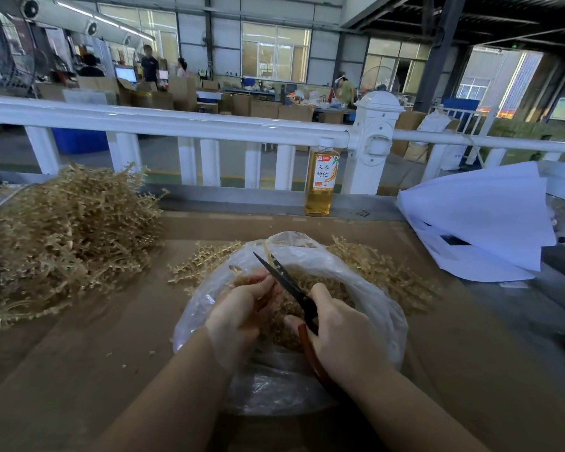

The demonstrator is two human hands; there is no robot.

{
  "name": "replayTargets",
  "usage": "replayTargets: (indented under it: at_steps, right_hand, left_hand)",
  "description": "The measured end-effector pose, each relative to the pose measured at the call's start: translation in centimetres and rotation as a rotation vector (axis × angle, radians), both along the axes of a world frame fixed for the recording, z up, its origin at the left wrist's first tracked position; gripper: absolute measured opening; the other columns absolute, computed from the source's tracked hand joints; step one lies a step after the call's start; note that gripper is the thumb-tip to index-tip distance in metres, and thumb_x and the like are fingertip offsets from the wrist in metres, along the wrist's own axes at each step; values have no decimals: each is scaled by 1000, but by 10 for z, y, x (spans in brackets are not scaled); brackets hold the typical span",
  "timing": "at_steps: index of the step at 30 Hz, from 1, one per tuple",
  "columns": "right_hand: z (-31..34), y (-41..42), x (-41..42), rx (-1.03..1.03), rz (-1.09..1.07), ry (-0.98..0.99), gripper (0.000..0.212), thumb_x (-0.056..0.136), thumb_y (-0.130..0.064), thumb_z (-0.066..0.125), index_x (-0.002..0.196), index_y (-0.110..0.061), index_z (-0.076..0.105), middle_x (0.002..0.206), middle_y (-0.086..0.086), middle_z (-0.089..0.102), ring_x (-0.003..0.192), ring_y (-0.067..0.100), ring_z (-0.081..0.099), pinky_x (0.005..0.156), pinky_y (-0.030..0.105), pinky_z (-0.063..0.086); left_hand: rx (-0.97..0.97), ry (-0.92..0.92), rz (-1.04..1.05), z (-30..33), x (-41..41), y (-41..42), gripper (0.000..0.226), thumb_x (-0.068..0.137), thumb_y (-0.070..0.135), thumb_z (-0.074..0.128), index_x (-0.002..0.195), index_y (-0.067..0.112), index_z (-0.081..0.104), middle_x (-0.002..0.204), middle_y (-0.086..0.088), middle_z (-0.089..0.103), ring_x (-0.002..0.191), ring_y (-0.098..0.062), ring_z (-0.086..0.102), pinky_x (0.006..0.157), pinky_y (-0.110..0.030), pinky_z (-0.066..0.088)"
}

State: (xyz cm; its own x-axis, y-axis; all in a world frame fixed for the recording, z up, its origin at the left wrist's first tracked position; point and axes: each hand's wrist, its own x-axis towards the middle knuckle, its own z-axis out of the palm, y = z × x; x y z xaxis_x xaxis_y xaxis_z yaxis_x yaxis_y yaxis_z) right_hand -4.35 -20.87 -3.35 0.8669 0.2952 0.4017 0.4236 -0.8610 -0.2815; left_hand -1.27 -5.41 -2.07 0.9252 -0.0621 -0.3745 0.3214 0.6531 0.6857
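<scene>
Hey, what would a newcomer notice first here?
Dead centre, the right hand holds black scissors to a tan sprig pinched in the left hand, over a clear plastic bag. A big heap of tan sprigs lies at left; an amber bottle stands by the white railing behind.

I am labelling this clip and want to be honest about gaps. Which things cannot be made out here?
Head view:
- The tan sprig held by the left hand: mostly covered by its fingers.
- Handle loops of the scissors: hidden under the right hand.
- Small print on the bottle: too small.
- The pile of sprigs: cut off by the left edge.
</scene>
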Motion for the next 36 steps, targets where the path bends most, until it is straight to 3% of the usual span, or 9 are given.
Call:
replayTargets:
  at_steps: [5, 7, 11, 16, 19, 22, 27, 32, 36]
  right_hand:
    - [2, 1, 2, 12, 20, 51, 30, 92, -59, 43, 95, -32, 28, 74, -10, 53, 65, 6, 53, 50, 15, 32]
    - [2, 0, 2, 4, 26, 48, 30, 92, -59, 42, 95, -32, 29, 73, -10, 53, 65, 6, 54, 52, 16, 36]
    - [4, -1, 2, 43, 23, 50, 34, 91, -59, 44, 98, -28, 37, 76, -8, 58, 69, 8, 59, 64, 25, 49]
    - [4, 2, 0, 108, 17, 57, 33, 89, -59, 48, 93, -28, 37, 76, -8, 57, 69, 8, 57, 61, 22, 44]
    - [2, 6, -1, 111, 5, 44, 33, 89, -59, 47, 92, -29, 34, 76, -7, 57, 69, 10, 57, 60, 24, 44]
    - [1, 8, -1, 104, 4, 34, 32, 90, -60, 45, 93, -30, 33, 77, -6, 57, 70, 11, 58, 61, 26, 47]
    - [2, 4, 1, 91, 23, 33, 30, 90, -60, 44, 93, -32, 34, 77, -9, 58, 68, 7, 57, 57, 17, 38]
    - [4, 2, 0, 104, 45, 37, 29, 89, -61, 47, 90, -35, 33, 67, -13, 48, 62, 2, 50, 51, 12, 32]
    - [3, 3, 0, 119, 27, 39, 31, 87, -62, 47, 90, -34, 33, 67, -12, 50, 63, 4, 50, 51, 14, 32]
  left_hand:
    - [-1, -4, 46, 1, -2, 0, 14, 88, -7, 52, 94, 0, 62, 74, -11, 70, 63, -17, 69, 48, -22, 54]
    - [14, -15, 45, 1, -2, 0, 17, 89, -8, 49, 92, 1, 64, 75, -11, 69, 65, -18, 66, 49, -23, 55]
    - [24, -36, 13, 4, -1, 0, 14, 89, 3, 54, 86, 4, 67, 59, -3, 66, 51, -13, 63, 51, -25, 56]
    - [-4, 8, -8, 7, -2, -1, 5, 87, 3, 58, 88, 3, 63, 56, -5, 65, 46, -14, 63, 42, -21, 50]
    - [26, 18, -31, 7, -3, 0, 13, 88, 3, 56, 78, 3, 63, 55, -4, 60, 48, -14, 59, 45, -22, 52]
    - [73, 17, -37, 6, -3, 2, 14, 89, 4, 54, 82, 3, 66, 64, -5, 63, 58, -16, 60, 51, -24, 54]
    - [114, -24, 28, 5, 0, 2, 8, 89, 9, 59, 89, 6, 66, 75, -9, 68, 60, -18, 66, 50, -26, 55]
    - [113, -18, 35, 5, 3, 1, 6, 90, 6, 57, 86, 8, 61, 88, -12, 64, 76, -21, 61, 61, -32, 54]
    - [122, 34, 35, 10, 0, -4, 18, 93, 9, 55, 79, 7, 65, 65, -7, 65, 59, -18, 60, 43, -23, 51]
